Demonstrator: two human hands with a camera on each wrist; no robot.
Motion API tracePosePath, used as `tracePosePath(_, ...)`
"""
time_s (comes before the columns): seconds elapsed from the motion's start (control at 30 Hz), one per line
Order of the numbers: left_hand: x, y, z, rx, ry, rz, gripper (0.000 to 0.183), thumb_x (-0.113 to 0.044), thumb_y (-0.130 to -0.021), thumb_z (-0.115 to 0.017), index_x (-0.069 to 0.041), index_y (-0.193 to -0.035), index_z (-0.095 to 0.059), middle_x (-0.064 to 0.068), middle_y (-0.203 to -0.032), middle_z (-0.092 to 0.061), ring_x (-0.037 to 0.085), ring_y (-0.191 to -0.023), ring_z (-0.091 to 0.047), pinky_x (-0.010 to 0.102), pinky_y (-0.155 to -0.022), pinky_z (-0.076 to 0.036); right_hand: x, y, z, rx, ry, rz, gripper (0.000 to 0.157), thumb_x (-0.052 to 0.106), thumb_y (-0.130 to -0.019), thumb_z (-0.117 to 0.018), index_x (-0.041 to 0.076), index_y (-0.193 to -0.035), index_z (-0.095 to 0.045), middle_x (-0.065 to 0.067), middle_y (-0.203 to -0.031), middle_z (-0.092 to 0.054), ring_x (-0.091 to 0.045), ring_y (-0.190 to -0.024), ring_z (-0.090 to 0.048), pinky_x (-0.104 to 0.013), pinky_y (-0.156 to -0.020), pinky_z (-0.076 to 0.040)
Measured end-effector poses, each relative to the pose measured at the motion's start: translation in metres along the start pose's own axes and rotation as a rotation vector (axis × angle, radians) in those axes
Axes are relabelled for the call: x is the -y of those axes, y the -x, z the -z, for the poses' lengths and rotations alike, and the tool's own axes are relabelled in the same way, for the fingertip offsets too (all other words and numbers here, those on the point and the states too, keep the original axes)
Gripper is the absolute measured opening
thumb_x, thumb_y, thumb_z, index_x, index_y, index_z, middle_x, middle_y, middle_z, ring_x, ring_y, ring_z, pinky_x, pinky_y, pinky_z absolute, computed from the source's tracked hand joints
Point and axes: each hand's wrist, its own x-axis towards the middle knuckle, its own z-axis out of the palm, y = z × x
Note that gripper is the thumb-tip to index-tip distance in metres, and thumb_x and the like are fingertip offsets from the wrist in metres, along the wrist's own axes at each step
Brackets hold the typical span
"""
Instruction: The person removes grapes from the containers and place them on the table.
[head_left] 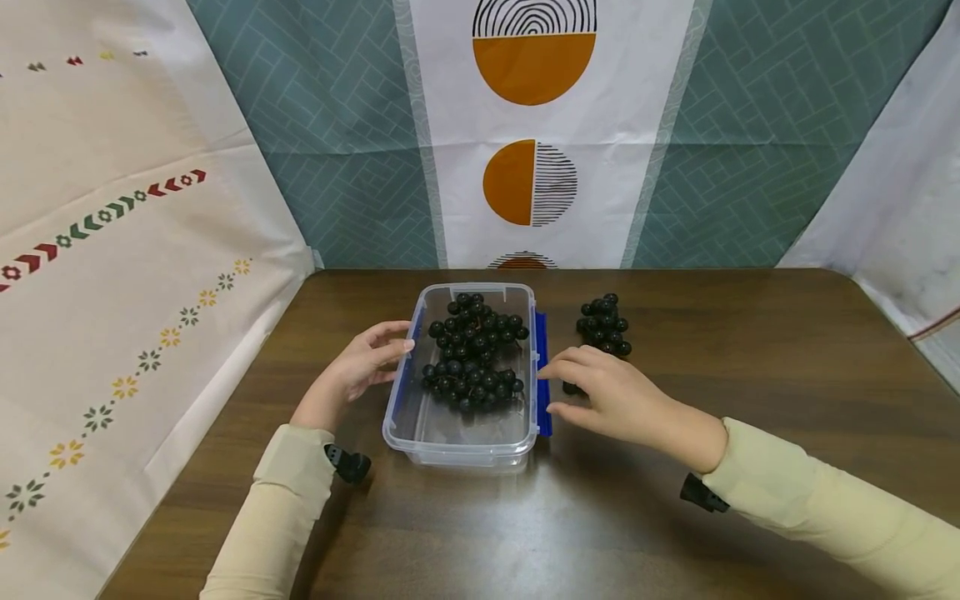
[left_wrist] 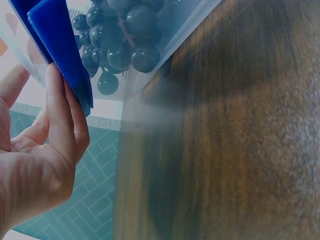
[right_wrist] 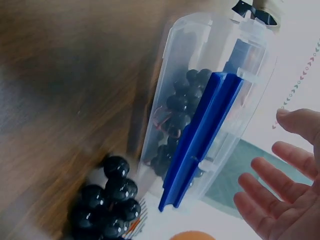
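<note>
A clear plastic container (head_left: 465,450) with blue side latches stands on the table. Bunches of black grapes (head_left: 472,333) lie inside it; I cannot tell if a clear lid covers them. My left hand (head_left: 363,362) touches the container's left side, its fingertips against the left blue latch (left_wrist: 62,50). On the other side, my right hand (head_left: 607,392) hovers by the right latch (right_wrist: 202,140), which sticks outward. Its fingers are spread and hold nothing in the right wrist view. More black grapes (head_left: 603,321) lie on the table beyond that hand, partly hidden by it.
The brown wooden table (head_left: 712,333) reaches back to a teal and white patterned cloth (head_left: 345,150). White cloth (head_left: 112,333) with printed flowers slopes along the left edge, and another white cloth (head_left: 915,167) hangs at the right.
</note>
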Motion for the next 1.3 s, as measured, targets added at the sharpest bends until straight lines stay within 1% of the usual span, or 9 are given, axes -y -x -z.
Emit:
tracePosePath(0.13, -0.001, 0.000, 0.000, 0.002, 0.010, -0.004, 0.058, -0.028, -0.095, -0.059, -0.012, -0.145, -0.034, 0.019, -0.134, -0.046, 0.024, -0.112, -0.055, 0.032, -0.083, -0.052, 0.004, -0.005, -0.003, 0.007, -0.003, 0.011, 0.034, 0.021, -0.080, -0.076, 0.009, -0.111, -0.067, -0.004, -0.108, -0.065, -0.017, -0.096, -0.060, -0.033, -0.078, -0.053)
tracePosePath(0.23, -0.001, 0.000, 0.000, -0.002, 0.018, 0.000, 0.057, -0.026, -0.095, -0.059, -0.012, -0.145, -0.035, 0.021, -0.135, -0.045, 0.024, -0.112, -0.056, 0.031, -0.081, -0.052, 0.006, -0.008, -0.005, 0.016, -0.009, 0.021, 0.035, 0.022, -0.080, -0.076, 0.010, -0.112, -0.066, -0.003, -0.110, -0.065, -0.017, -0.098, -0.060, -0.034, -0.080, -0.053)
tracePosePath(0.37, -0.002, 0.000, 0.000, -0.005, 0.016, 0.004, 0.057, -0.026, -0.095, -0.059, -0.012, -0.144, -0.035, 0.020, -0.135, -0.045, 0.022, -0.109, -0.056, 0.031, -0.082, -0.052, 0.008, -0.011, -0.006, 0.021, -0.017, 0.032, 0.037, 0.022, -0.080, -0.077, 0.009, -0.113, -0.066, -0.004, -0.111, -0.065, -0.019, -0.100, -0.061, -0.034, -0.079, -0.053)
tracePosePath(0.57, -0.002, 0.000, 0.000, -0.006, 0.010, 0.006, 0.056, -0.026, -0.095, -0.058, -0.013, -0.145, -0.034, 0.012, -0.130, -0.048, 0.015, -0.102, -0.056, 0.029, -0.080, -0.052, 0.010, -0.015, -0.008, 0.047, -0.040, 0.009, 0.039, 0.023, -0.082, -0.075, 0.007, -0.116, -0.064, -0.006, -0.115, -0.064, -0.021, -0.106, -0.060, -0.037, -0.085, -0.052)
tracePosePath(0.63, -0.002, 0.000, 0.000, -0.004, 0.012, 0.006, 0.056, -0.026, -0.096, -0.058, -0.013, -0.145, -0.034, 0.012, -0.129, -0.048, 0.013, -0.100, -0.057, 0.028, -0.078, -0.052, 0.011, -0.017, -0.008, 0.058, -0.050, -0.003, 0.039, 0.023, -0.083, -0.074, 0.007, -0.117, -0.064, -0.006, -0.116, -0.063, -0.022, -0.108, -0.060, -0.038, -0.087, -0.052)
tracePosePath(0.8, -0.003, 0.001, -0.001, -0.004, 0.017, 0.006, 0.057, -0.025, -0.096, -0.058, -0.013, -0.145, -0.034, 0.017, -0.134, -0.045, 0.011, -0.098, -0.057, 0.027, -0.077, -0.052, 0.013, -0.021, -0.010, 0.065, -0.078, -0.021, 0.041, 0.022, -0.083, -0.074, 0.007, -0.119, -0.063, -0.007, -0.118, -0.063, -0.024, -0.110, -0.059, -0.040, -0.091, -0.050)
tracePosePath(0.97, -0.003, 0.002, -0.001, -0.005, 0.018, 0.011, 0.056, -0.025, -0.096, -0.057, -0.013, -0.145, -0.033, 0.016, -0.135, -0.044, 0.011, -0.100, -0.057, 0.028, -0.078, -0.051, 0.014, -0.025, -0.012, 0.062, -0.099, -0.024, 0.043, 0.022, -0.083, -0.074, 0.007, -0.122, -0.061, -0.007, -0.117, -0.063, -0.025, -0.110, -0.059, -0.041, -0.089, -0.050)
tracePosePath(1.1, -0.003, 0.001, -0.002, -0.011, 0.018, 0.012, 0.056, -0.025, -0.096, -0.058, -0.014, -0.145, -0.034, 0.015, -0.134, -0.045, 0.011, -0.100, -0.056, 0.029, -0.078, -0.051, 0.015, -0.030, -0.013, 0.081, -0.110, -0.042, 0.045, 0.024, -0.084, -0.073, 0.008, -0.125, -0.060, -0.008, -0.120, -0.062, -0.026, -0.114, -0.057, -0.042, -0.091, -0.049)
tracePosePath(1.3, -0.004, 0.002, -0.003, -0.015, 0.029, 0.014, 0.056, -0.024, -0.096, -0.058, -0.013, -0.145, -0.034, 0.020, -0.138, -0.043, 0.010, -0.099, -0.057, 0.029, -0.078, -0.051, 0.017, -0.038, -0.014, 0.110, -0.124, -0.071, 0.049, 0.026, -0.085, -0.072, 0.009, -0.128, -0.058, -0.008, -0.125, -0.061, -0.027, -0.118, -0.055, -0.044, -0.096, -0.047)
